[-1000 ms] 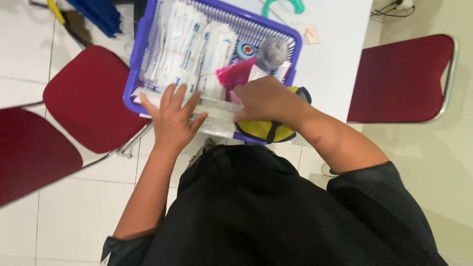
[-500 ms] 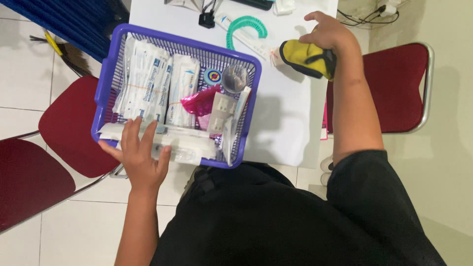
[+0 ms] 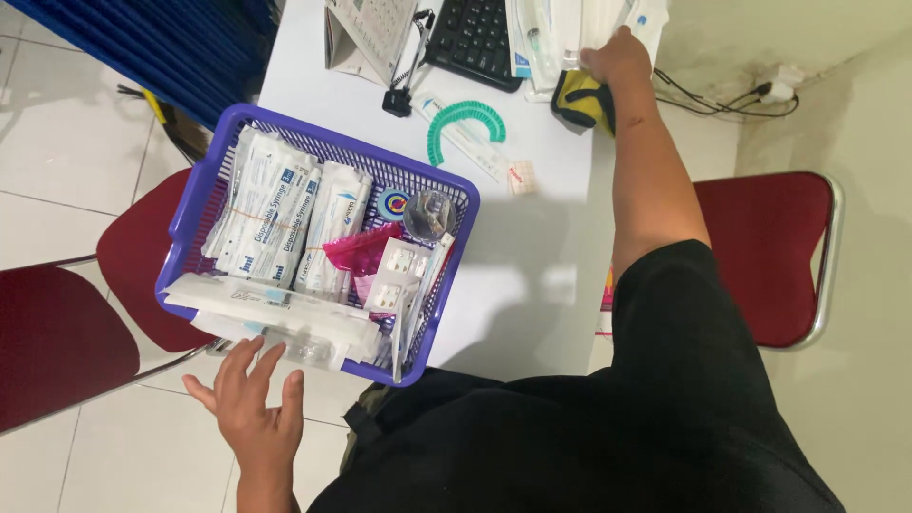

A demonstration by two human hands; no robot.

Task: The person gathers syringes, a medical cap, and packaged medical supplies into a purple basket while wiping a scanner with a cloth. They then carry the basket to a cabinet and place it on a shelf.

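The basket (image 3: 204,204) runs lengthwise toward the keyboard (image 3: 480,38); open left hand (image 3: 249,408) just below; right hand (image 3: 617,59) grips the yellow pouch (image 3: 578,97).

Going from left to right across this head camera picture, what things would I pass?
Dark red chair seat → left hand → purple basket of packaged syringes → green curved comb-like tool → yellow-and-black object under the right hand → red chair.

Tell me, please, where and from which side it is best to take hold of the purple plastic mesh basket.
Probably the near rim of the purple plastic mesh basket, from below and the near side, where the left hand is open. Long white packets overhang that edge, and the basket juts off the white table, so support its underside.
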